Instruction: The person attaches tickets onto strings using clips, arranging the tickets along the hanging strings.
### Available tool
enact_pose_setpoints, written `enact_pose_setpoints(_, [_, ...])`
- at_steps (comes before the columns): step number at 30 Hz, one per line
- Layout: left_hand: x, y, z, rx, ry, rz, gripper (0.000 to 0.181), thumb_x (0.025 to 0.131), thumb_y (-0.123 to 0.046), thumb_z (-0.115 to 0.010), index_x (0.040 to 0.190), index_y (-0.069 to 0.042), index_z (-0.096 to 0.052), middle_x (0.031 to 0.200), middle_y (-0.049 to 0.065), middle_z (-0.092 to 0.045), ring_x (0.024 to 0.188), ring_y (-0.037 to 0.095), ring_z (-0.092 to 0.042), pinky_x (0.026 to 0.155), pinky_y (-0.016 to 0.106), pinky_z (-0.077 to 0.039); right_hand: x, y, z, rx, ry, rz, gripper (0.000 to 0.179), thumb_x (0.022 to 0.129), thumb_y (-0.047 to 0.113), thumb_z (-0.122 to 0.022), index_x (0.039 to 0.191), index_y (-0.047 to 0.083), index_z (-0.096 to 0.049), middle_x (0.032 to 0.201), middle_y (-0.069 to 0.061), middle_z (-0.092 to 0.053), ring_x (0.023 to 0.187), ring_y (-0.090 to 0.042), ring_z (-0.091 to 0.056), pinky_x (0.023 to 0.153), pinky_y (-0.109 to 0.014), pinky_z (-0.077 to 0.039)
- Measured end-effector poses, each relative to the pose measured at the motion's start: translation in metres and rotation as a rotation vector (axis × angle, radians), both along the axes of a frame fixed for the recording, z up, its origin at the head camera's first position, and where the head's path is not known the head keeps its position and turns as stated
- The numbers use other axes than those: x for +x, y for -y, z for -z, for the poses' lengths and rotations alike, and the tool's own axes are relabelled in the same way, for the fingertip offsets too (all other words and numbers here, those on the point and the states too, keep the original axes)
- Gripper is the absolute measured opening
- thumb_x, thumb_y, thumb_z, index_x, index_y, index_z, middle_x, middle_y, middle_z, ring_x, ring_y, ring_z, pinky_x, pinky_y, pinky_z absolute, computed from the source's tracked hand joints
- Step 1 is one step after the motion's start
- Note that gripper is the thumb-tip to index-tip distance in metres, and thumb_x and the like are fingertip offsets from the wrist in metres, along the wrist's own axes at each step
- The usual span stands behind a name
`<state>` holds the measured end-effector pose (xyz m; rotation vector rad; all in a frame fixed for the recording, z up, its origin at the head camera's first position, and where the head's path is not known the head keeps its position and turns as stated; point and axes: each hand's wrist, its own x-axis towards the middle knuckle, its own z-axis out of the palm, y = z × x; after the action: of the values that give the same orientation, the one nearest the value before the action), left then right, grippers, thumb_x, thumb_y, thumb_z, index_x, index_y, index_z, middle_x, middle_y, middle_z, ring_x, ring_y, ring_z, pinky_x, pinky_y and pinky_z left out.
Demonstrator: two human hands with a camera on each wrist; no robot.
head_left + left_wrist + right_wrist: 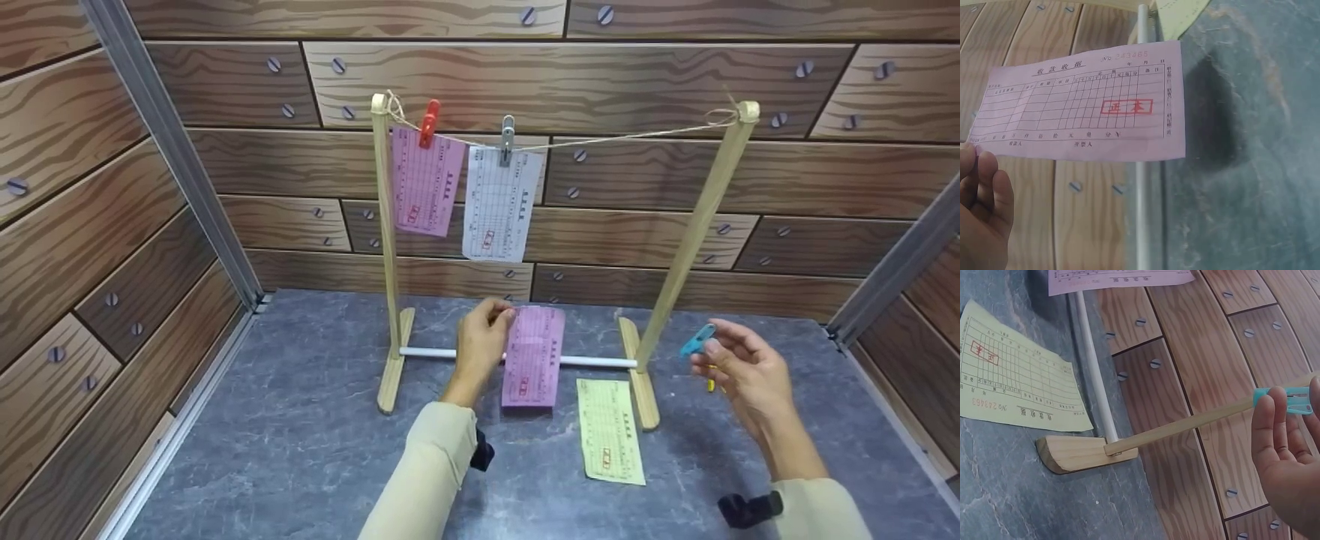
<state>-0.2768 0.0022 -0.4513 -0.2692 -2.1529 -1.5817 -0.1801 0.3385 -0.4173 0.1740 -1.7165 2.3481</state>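
My left hand (482,341) pinches a pink receipt slip (533,358) by its upper left corner, holding it up in front of the white crossbar (600,362). In the left wrist view the pink slip (1084,107) shows a printed grid and a red stamp. My right hand (754,375) grips a blue clothespin (697,340) between thumb and fingers, right of the stand. The blue clothespin (1283,399) also shows in the right wrist view. On the string (622,139), a red clothespin (429,124) holds one pink slip (427,182) and a grey clothespin (507,140) a white slip (501,204).
A yellow-green slip (611,431) lies on the grey tabletop (300,450), near the right wooden foot (640,375). Wooden posts (697,236) carry the string. Something small and yellow (711,384) shows partly behind my right hand. Wood-patterned panels (637,172) stand behind.
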Motion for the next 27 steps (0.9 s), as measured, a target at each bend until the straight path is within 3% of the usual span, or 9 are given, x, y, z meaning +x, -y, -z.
enact_pose_setpoints(11, [-0.004,-0.004,-0.017,-0.013,-0.051,0.018,0.004,0.092,-0.008,-0.071,0.091,-0.004,-0.074,0.077,0.000,-0.070,0.067,0.009,-0.056,0.062,0.028,-0.047,-0.003,0.013,-0.015,0.028,-0.043,0.006,0.028,0.098,-0.003,-0.061,0.124,0.004,-0.066,0.096,-0.009,-0.066,0.080,-0.020,-0.070,0.072,-0.031,-0.058])
enact_pose_setpoints(19, [-0.006,-0.004,-0.028,0.007,-0.077,0.026,0.004,0.092,-0.006,-0.071,0.090,-0.003,-0.073,0.079,0.001,-0.071,0.068,0.009,-0.057,0.064,0.029,-0.047,-0.004,0.019,-0.030,0.118,-0.059,0.011,0.028,0.098,0.000,-0.063,0.125,0.005,-0.065,0.098,-0.008,-0.064,0.081,-0.018,-0.070,0.073,-0.031,-0.058])
enact_pose_setpoints(27, [-0.008,-0.005,-0.040,0.013,-0.113,0.013,0.004,0.092,-0.005,-0.072,0.087,-0.004,-0.072,0.074,0.001,-0.068,0.063,0.008,-0.053,0.060,0.028,-0.045,-0.010,0.025,-0.045,0.096,-0.093,-0.010,0.028,0.096,-0.004,-0.064,0.123,0.003,-0.066,0.097,-0.009,-0.063,0.079,-0.019,-0.070,0.072,-0.031,-0.058])
